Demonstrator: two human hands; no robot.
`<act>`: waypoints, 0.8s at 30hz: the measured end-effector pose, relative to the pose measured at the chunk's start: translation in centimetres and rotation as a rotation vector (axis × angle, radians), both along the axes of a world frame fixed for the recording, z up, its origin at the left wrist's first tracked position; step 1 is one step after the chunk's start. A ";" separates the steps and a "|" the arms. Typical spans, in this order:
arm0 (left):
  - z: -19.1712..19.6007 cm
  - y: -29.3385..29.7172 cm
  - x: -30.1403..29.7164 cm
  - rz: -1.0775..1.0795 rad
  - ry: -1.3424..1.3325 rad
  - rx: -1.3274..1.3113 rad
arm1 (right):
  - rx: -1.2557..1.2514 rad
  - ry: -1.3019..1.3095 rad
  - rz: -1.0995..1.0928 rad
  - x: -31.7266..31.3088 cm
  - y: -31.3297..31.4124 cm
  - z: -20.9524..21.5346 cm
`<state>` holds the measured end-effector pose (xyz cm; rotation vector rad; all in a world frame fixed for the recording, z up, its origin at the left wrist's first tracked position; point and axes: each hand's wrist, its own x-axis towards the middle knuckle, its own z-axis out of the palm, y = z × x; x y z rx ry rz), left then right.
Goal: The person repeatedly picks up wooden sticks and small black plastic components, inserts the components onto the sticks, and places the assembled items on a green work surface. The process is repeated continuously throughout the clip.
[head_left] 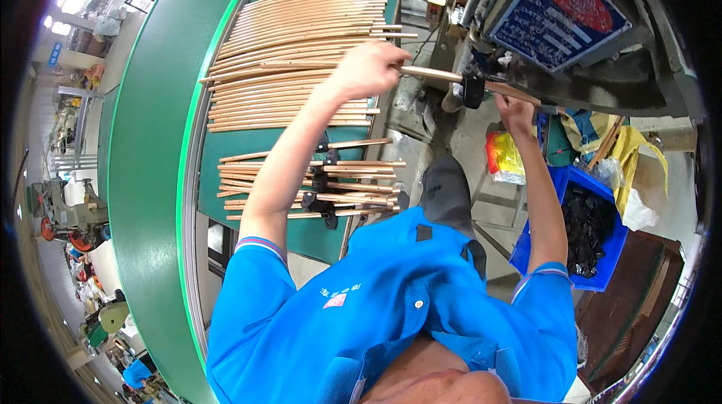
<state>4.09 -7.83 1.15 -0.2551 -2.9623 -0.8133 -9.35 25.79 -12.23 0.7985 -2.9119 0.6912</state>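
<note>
My left hand [368,71] is closed around a slim wooden rod [432,73], which reaches right to a black fitting [472,88] at the machine. Beyond that fitting shows a wooden piece [513,93], with my right hand [516,112] closed on it from below. Whether both wooden parts are one rod cannot be made out. Under my left forearm lies a wide row of bare wooden rods [293,25]. Nearer to me is a loose bunch of rods with black fittings [319,180] around their middles.
The machine [639,35] with a blue plate stands at the upper right. A green conveyor belt [147,178] runs along the left, beside the green-topped table [286,138]. On the right, a blue bin [615,257] holds black pieces; a red and yellow bag [505,156] lies near it.
</note>
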 end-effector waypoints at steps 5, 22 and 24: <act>-4.1 3.7 -1.1 0.056 0.145 -0.258 | 0.355 0.064 0.003 -5.1 -4.3 -5.6; -4.6 1.6 7.2 0.066 0.094 -0.017 | 0.048 -0.068 -0.014 -7.0 -2.6 -6.4; -8.2 -2.1 12.5 0.094 -0.004 -0.059 | 0.075 -0.115 -0.142 -7.3 -1.7 -7.5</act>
